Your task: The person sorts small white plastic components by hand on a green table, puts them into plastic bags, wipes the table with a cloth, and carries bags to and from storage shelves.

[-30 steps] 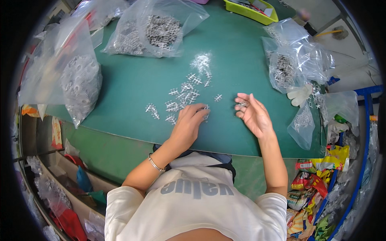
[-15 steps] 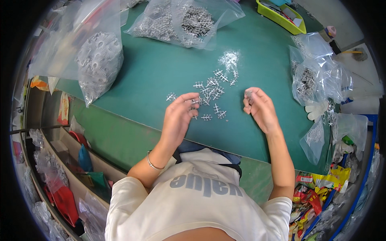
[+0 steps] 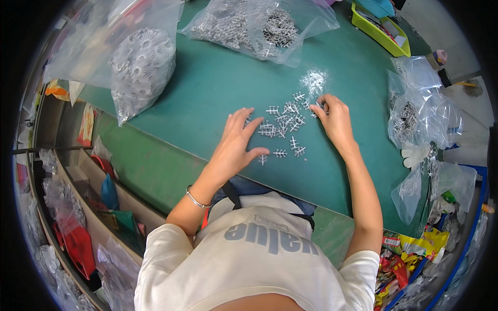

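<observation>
My left hand [image 3: 236, 141] hovers at the left side of a loose cluster of small silver branched pieces [image 3: 282, 120]. Its fingers are spread, and the thumb points toward a single branched piece [image 3: 263, 159]. On the cluster's right edge, the thumb and fingers of my right hand [image 3: 338, 123] are curled together. Whatever lies between those fingertips is mostly hidden. Beyond them is a small heap of shiny white bits [image 3: 314, 82]. Another branched piece [image 3: 280, 153] lies flat, nearer to me.
The green tabletop [image 3: 207, 103] carries a bag of grey shell-like pieces [image 3: 142, 70] at left and a bag of silver pieces [image 3: 223, 26] at the back. A yellow-green tray [image 3: 381, 35] stands back right; clear bags [image 3: 415, 103] lie along the right edge.
My left hand has let its piece go and spread its fingers. The right hand has moved inward to the cluster's right edge. The whole view has shifted slightly.
</observation>
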